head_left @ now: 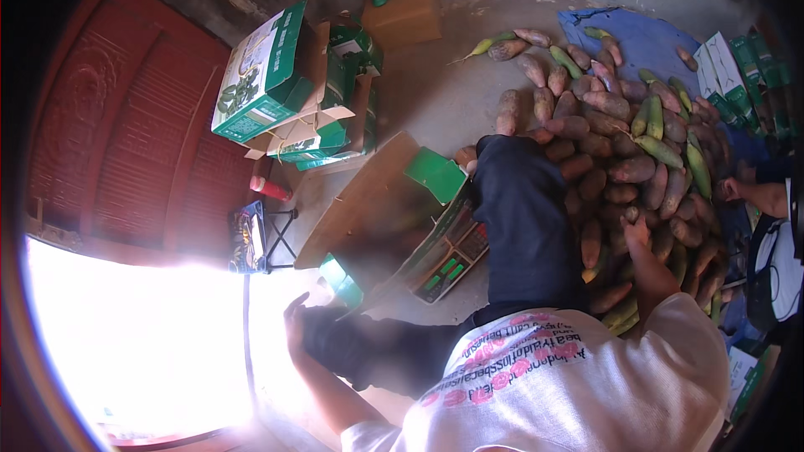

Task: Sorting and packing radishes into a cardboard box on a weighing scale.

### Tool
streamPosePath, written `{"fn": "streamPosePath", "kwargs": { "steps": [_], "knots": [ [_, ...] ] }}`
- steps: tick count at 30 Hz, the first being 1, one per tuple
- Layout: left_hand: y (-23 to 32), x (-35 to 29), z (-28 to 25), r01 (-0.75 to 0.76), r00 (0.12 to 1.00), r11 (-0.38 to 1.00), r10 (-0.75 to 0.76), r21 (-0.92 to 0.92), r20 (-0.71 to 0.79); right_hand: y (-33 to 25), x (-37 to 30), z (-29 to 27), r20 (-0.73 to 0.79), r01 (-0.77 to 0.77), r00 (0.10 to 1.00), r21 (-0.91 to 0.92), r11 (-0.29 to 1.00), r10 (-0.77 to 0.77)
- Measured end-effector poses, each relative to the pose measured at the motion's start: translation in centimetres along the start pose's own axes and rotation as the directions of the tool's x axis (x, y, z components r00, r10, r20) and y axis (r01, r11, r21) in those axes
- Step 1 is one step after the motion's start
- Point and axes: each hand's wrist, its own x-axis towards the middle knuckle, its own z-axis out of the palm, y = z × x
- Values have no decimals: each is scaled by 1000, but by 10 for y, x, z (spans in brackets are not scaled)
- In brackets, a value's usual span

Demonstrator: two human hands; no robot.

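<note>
The left hand (295, 318) hangs loosely open; the right hand (638, 234), grip unclear, meets radishes (607, 104) heaped seemingly for easy reach.

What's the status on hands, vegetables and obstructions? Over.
Left hand at dark-trousered left knee, nothing visibly held. Right hand at heap of elongated reddish-brown root vegetables, grip unclear. Dark-trousered right leg between left hand and heap.

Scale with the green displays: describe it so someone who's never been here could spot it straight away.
Start at the big pile of root vegetables, then go left past the person's dark-trousered right leg. Between the two legs, next to the open carton, is the scale. Its small lit green readouts set it apart from the carton's plain green flaps.
</note>
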Motion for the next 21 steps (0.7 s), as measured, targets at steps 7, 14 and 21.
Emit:
{"fn": "streamPosePath", "kwargs": {
  "steps": [7, 14, 21],
  "knots": [
    [70, 15, 28, 198, 979, 979, -200, -48, -44, -122, -5, -50, -216, 258, 966, 734, 629, -143],
    [119, 55, 24, -88, 960, 987, 121, 137, -253, -314, -64, -170, 179, -307, 859, 930, -203, -480],
    [209, 115, 57, -209, 938, 915, 288, 346, -195, -463, -183, -205, 6, -109, 454, 993, -49, -891]
  ]
}}
